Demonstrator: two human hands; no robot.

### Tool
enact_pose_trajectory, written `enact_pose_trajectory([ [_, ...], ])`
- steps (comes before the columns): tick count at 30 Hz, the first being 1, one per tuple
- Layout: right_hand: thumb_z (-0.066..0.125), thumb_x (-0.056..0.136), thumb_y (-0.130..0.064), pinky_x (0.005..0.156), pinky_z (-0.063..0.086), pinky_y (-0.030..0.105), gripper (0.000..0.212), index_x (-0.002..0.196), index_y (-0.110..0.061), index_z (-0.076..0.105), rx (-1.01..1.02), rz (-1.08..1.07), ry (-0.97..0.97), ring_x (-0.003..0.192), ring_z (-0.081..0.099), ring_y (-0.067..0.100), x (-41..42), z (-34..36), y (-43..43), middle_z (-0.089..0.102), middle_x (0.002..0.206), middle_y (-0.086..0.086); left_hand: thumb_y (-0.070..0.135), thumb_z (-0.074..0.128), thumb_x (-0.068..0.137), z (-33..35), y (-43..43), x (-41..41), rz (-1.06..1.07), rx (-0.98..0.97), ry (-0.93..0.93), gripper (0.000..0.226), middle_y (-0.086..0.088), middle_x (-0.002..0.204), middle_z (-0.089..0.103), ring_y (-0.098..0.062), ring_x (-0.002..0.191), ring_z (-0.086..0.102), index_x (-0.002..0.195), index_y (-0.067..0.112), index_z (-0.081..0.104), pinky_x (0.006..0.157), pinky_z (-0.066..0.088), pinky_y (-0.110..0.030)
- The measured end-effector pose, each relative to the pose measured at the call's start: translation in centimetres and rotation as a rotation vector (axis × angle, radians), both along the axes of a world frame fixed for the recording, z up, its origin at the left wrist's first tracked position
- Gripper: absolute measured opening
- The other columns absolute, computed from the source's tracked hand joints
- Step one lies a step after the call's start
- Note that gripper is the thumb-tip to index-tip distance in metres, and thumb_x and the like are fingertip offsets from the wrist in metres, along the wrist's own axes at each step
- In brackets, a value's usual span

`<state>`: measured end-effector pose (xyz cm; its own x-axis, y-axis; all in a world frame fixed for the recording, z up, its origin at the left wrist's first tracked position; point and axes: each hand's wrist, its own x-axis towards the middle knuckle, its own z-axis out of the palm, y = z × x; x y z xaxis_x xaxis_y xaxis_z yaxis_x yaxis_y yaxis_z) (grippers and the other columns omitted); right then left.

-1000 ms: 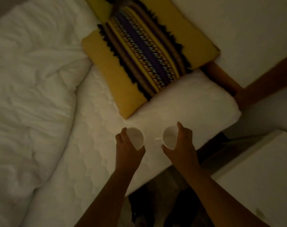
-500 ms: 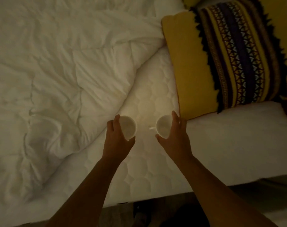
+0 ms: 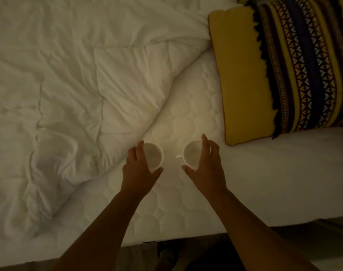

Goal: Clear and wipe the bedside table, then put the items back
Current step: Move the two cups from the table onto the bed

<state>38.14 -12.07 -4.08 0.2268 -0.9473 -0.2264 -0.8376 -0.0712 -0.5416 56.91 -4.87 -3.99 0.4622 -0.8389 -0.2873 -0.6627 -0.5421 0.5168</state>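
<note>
Two small white cups sit side by side low over the quilted white mattress [image 3: 188,106]; whether they rest on it I cannot tell. My left hand [image 3: 137,173] grips the left cup [image 3: 155,154] from its left side, fingers over the rim and thumb under the near edge. My right hand [image 3: 207,169] holds the right cup [image 3: 192,153] from its right side, index finger stretched along the far rim and thumb at the near edge. A small handle pokes out to the left of the right cup. The bedside table is out of sight.
A rumpled white duvet [image 3: 74,85] covers the bed's left half. A yellow cushion [image 3: 245,75] with a dark patterned band lies at the upper right, on a white pillow [image 3: 284,173]. The bed's near edge and dark floor [image 3: 141,255] run along the bottom.
The view swung left from the bedside table, which has dropped out of sight. Both hands carried the cups from the bed's corner to the middle of the bare mattress.
</note>
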Motion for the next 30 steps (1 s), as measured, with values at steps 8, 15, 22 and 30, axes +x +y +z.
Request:
enact_pose_trajectory([
  [8, 0.071, 0.071, -0.062, 0.099, 0.048, 0.038, 0.107, 0.152, -0.027, 0.011, 0.093, -0.109, -0.111, 0.137, 0.035, 0.022, -4.7, 4.1, 2.5, 0.024, 0.153, 0.004, 0.056, 0.076, 0.068, 4.7, -0.8, -2.0, 0.001, 0.067, -0.134, 0.106, -0.011, 0.149, 0.032, -0.033, 0.137, 0.032, 0.148, 0.026, 0.013, 0.108, 0.031, -0.060],
  [15, 0.066, 0.086, -0.045, 0.101, 0.048, 0.038, 0.079, 0.148, -0.019, 0.026, 0.207, -0.301, -0.165, 0.129, 0.041, 0.020, -15.5, 7.4, 6.4, 0.029, 0.148, 0.003, 0.047, 0.074, 0.077, 8.7, -2.2, -11.3, -0.220, 0.035, 0.000, 0.061, 0.008, 0.100, 0.061, -0.018, 0.096, 0.063, 0.127, 0.026, 0.045, 0.088, 0.052, -0.050],
  [22, 0.056, 0.095, -0.028, 0.085, 0.052, 0.032, 0.039, 0.133, -0.022, 0.048, 0.322, -0.728, -0.224, 0.104, 0.062, 0.018, -29.3, 5.7, 12.8, 0.061, 0.112, -0.003, 0.052, 0.067, 0.081, 5.8, -1.7, -27.1, -0.663, 0.225, 0.110, 0.044, 0.016, 0.085, 0.055, -0.001, 0.076, 0.055, 0.118, 0.034, 0.050, 0.066, 0.044, -0.020],
  [30, 0.061, 0.092, -0.025, 0.061, 0.043, 0.012, 0.023, 0.114, -0.023, 0.060, 0.265, -1.209, -0.207, 0.076, 0.061, 0.006, -42.8, 4.0, 23.9, 0.067, 0.092, -0.006, 0.033, 0.068, 0.087, 4.8, 0.0, -45.8, -1.119, 0.361, 0.208, 0.050, -0.002, 0.104, 0.062, -0.017, 0.094, 0.059, 0.131, 0.017, 0.051, 0.083, 0.046, -0.030],
])
